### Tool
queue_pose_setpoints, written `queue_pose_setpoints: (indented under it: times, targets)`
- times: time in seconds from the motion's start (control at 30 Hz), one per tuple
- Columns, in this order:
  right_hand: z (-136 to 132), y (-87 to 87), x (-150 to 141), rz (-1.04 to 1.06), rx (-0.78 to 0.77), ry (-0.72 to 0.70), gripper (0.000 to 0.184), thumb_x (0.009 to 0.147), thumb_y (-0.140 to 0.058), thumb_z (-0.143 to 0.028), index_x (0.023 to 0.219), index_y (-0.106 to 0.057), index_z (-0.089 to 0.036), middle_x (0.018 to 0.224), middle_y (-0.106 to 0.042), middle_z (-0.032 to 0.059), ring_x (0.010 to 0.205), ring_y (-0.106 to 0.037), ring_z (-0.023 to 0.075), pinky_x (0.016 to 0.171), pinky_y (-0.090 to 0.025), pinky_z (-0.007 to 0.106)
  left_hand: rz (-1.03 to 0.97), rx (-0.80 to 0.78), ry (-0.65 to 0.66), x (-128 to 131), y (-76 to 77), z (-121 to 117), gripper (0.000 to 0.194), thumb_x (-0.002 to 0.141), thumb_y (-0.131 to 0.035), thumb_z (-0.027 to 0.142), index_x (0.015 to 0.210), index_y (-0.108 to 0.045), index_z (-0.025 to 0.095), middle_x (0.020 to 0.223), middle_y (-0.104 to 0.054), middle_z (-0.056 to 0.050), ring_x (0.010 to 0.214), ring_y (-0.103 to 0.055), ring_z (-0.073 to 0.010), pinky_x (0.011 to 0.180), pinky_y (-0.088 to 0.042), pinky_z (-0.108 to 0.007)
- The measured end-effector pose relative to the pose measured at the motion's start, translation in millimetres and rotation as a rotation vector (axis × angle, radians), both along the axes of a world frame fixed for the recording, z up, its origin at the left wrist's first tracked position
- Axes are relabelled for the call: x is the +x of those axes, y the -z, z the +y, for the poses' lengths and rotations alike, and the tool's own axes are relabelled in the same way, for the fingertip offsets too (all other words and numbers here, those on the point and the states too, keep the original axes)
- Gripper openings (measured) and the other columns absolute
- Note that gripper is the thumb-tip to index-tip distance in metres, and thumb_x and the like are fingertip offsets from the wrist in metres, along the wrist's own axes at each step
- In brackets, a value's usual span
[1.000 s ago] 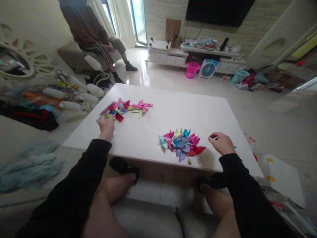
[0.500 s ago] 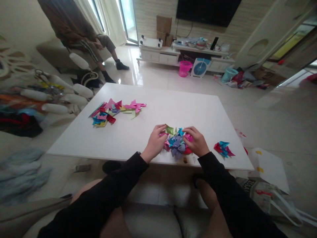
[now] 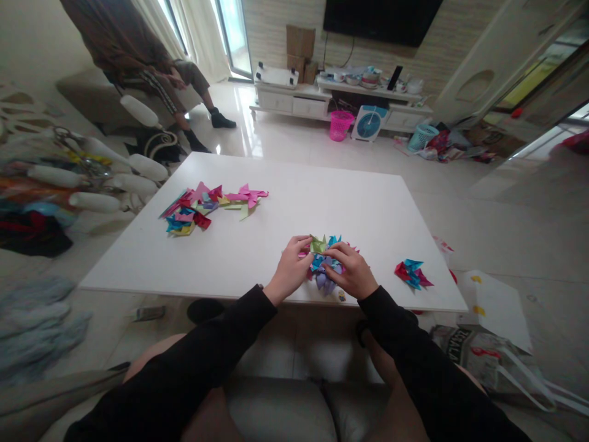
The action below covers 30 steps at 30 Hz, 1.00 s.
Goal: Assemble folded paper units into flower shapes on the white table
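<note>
A bunch of colourful folded-paper pieces (image 3: pixel 326 280), purple, blue and pink, lies near the front edge of the white table (image 3: pixel 322 190). My left hand (image 3: pixel 293 265) is at its left side, fingers closed on the rim of a light green folded paper (image 3: pixel 318 245). From the right, my right hand (image 3: pixel 353 271) reaches over the bunch with thumb and forefinger bent around folded paper. Its forefinger tip meets the lower edge of the green paper. Both palms hide parts of the bunch.
More folded paper (image 3: pixel 191 212) lies at the table's left, with a pink pinwheel-like piece (image 3: pixel 248 195) beside it. A blue and red folded piece (image 3: pixel 413 274) rests at the right. A person (image 3: pixel 151 80) sits beyond the far left corner. A paper bag (image 3: pixel 483 356) stands at right.
My right hand has moved left and inward over the bunch, its fingertips now at the green paper. My left hand stays beside it. The view has shifted slightly.
</note>
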State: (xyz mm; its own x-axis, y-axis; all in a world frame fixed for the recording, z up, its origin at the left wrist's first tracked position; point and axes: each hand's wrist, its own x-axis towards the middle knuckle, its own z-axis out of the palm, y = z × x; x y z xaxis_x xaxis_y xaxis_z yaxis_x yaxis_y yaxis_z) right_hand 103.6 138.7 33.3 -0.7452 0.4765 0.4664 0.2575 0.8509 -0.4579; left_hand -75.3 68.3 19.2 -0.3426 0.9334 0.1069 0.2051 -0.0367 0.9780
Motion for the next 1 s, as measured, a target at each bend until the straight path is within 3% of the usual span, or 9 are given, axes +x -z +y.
queue_pose_setpoints:
  times: [1.0]
  targets:
    - [0.2,7.0,0.0,0.005,-0.016,0.035,0.021,0.095,-0.055,-0.014,0.108,-0.067,-0.025,0.099,-0.065,0.0077,0.091,-0.064,0.023,0.08,-0.054,0.038,0.053,0.019,0.026,2.7,0.6,-3.0,0.037,0.082,-0.059,0.01,0.116,-0.072,0.017,0.127,-0.061,-0.01,0.102,-0.067,-0.0183,0.097,-0.056,-0.035]
